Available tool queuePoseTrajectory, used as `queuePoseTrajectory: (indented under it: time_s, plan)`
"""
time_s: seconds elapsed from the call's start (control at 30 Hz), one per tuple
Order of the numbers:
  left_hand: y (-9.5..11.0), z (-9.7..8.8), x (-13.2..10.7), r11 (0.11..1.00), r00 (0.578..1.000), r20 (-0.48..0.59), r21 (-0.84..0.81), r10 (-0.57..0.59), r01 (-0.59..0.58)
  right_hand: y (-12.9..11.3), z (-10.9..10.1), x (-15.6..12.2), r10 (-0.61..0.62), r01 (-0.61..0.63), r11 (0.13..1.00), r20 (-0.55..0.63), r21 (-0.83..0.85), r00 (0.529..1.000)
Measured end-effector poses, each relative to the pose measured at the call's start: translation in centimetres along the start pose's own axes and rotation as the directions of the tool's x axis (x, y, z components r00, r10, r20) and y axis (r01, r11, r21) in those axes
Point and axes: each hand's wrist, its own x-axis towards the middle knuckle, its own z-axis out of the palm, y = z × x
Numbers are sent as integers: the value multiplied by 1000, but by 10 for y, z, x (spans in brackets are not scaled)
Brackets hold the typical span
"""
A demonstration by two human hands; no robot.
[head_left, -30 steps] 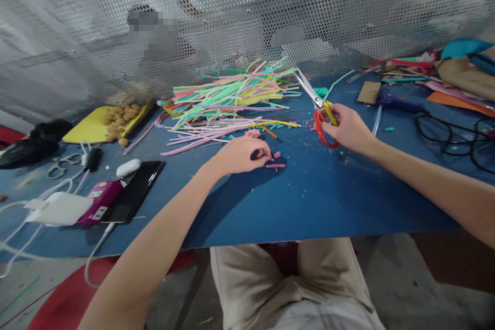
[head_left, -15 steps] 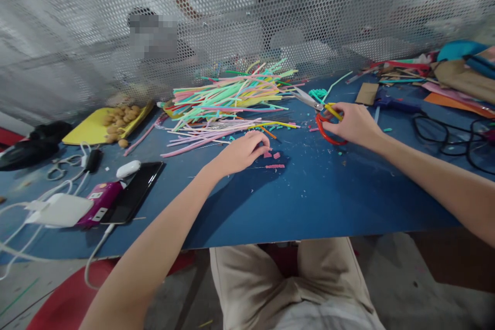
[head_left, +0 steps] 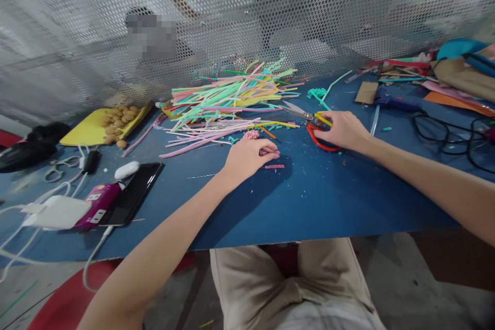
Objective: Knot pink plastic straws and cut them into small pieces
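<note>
On the blue table (head_left: 309,201), my left hand (head_left: 247,157) is pinching small pink straw bits (head_left: 270,153), fingers together on them. My right hand (head_left: 344,130) is gripping red/yellow scissors (head_left: 309,121) lying flat, blades pointing at the straw pile (head_left: 228,100). At far left, a yellow tray (head_left: 83,131) is holding brown nuts (head_left: 118,124). A phone (head_left: 129,196) and a white charger (head_left: 58,211) are lying nearer to me.

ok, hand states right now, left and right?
Left hand: fingers closed on small pink straw pieces.
Right hand: holding the red-handled scissors against the table.
</note>
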Motion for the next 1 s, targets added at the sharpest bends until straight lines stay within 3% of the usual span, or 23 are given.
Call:
queuePoseTrajectory:
  time_s: [0.27,0.43,0.57,0.67,0.73,0.87,1.0]
  plan:
    - [-2,3,1,999,999,-53,44,12,-9,2,-3,4,-82,86,994,57,-71,995]
    - [-2,-3,1,978,994,-101,-205,-51,30,9,-3,7,-93,108,986,117,-125,989]
    - [3,-2,1,896,989,-100,-441,-112,57,7,-11,5,-142,149,983,71,-110,987]
    - [12,2,-1,862,984,-120,-504,-134,56,-11,-22,-5,-193,192,981,-64,-35,979]
    - [18,6,-2,861,984,-131,-507,-122,40,-30,-28,-16,-228,243,962,-123,127,966]
    - [26,11,-5,877,987,-142,-481,-73,-5,-64,-25,-38,-323,324,831,-81,452,943]
    - [29,14,-6,889,988,-148,-456,-37,-35,-76,-16,-47,-393,387,792,-91,473,915]
